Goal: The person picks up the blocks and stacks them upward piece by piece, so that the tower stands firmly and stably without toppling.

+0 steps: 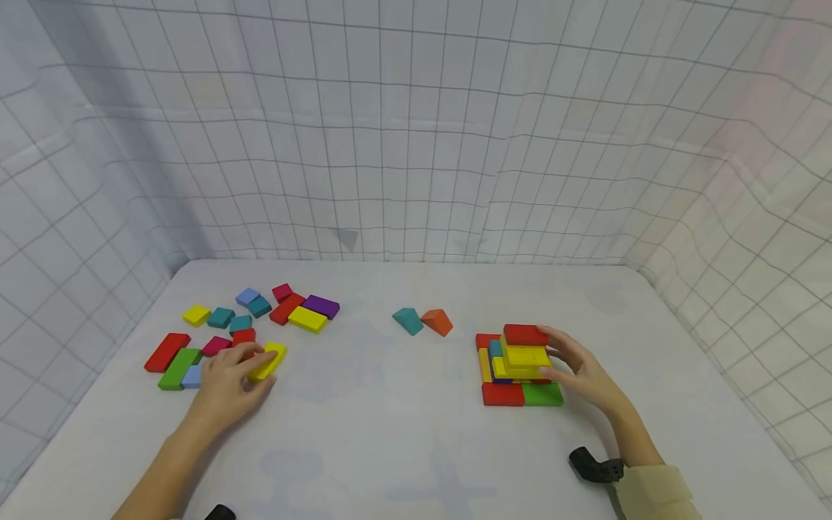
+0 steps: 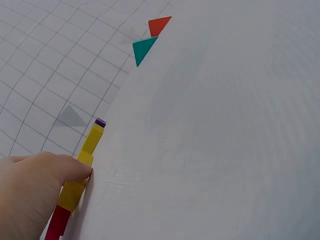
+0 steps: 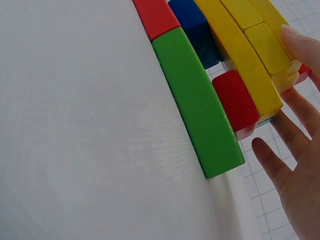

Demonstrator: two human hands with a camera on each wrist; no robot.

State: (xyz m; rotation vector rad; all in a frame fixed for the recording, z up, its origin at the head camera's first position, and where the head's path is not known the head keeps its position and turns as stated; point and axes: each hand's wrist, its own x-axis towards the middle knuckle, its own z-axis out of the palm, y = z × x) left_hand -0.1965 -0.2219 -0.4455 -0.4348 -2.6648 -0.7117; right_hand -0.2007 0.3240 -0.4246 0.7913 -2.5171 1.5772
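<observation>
At the left, my left hand (image 1: 227, 379) pinches a yellow block (image 1: 273, 359) beside the scattered blocks. The left wrist view has the thumb (image 2: 75, 167) against that block's side. At the right, a stack of coloured blocks has a red and a green block (image 1: 542, 394) at its base, yellow blocks (image 1: 525, 356) above and a red block (image 1: 525, 334) on top. My right hand (image 1: 585, 368) is spread around the stack's right end. Its thumb (image 3: 302, 47) touches the yellow blocks in the right wrist view. The other fingers reach behind, their tips partly hidden.
A teal triangular block (image 1: 408, 321) and an orange triangular block (image 1: 438, 321) stand mid-table. Several loose blocks, among them a purple block (image 1: 321, 306) and a long red block (image 1: 167, 352), lie at the left. A white gridded curtain (image 1: 403, 144) surrounds the table (image 1: 364, 433).
</observation>
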